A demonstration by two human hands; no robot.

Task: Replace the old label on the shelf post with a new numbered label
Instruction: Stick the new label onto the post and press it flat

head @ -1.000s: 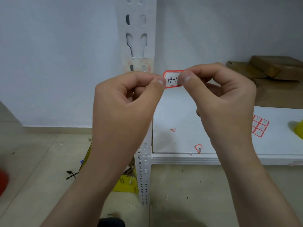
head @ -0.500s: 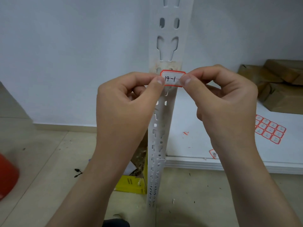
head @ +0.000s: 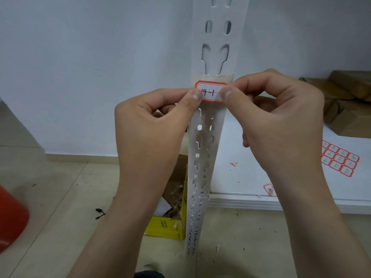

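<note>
Fingers of left hand and right hand pinch small red-edged white paper label by both ends, long side flat across white metal shelf post, over old sticky patch.

- White-painted metal shelf post, smooth and matt, punched with slots.
- Paper label, red-bordered, handwritten in dark ink.
- Yellowed, rough adhesive residue on the post's paint.
- Smooth white shelf board, faintly glossy.
- Brown paper-wrapped parcels, creased and matt.
- Yellow cardboard box.
</note>
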